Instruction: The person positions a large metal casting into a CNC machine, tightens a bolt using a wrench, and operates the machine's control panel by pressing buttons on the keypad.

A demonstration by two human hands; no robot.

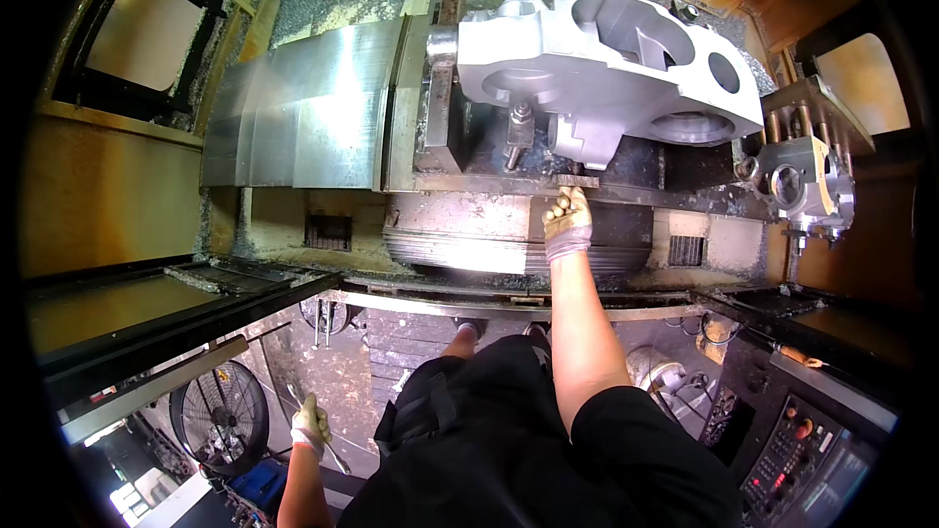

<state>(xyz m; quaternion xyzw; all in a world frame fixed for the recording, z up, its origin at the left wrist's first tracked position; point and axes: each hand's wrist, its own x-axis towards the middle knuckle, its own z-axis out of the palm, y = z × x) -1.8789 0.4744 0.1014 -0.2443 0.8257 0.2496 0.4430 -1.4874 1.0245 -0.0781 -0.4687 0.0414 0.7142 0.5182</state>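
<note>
The pale-yellow-gloved left hand [310, 423], at near left, is closed around a long, slender silver metal wrench [337, 459]. Farther right, the similarly gloved right hand [567, 218] has its fingers curled at the near side of a small, flat grey metal block [577, 180]; whether it grips this I cannot tell. The large, hollow silver-white metal casting [616, 83] lies beyond that hand, extending right.

Single view, left fisheye of a head-worn pair. Looks down and forward over the wearer's torso [479, 430], closest at bottom. Right hand [567, 220] at arm's length mid-frame, casting [626, 73] beyond it; left hand [310, 422] lower left, fan [217, 416] left of it. Rim black, edges bowed.
</note>
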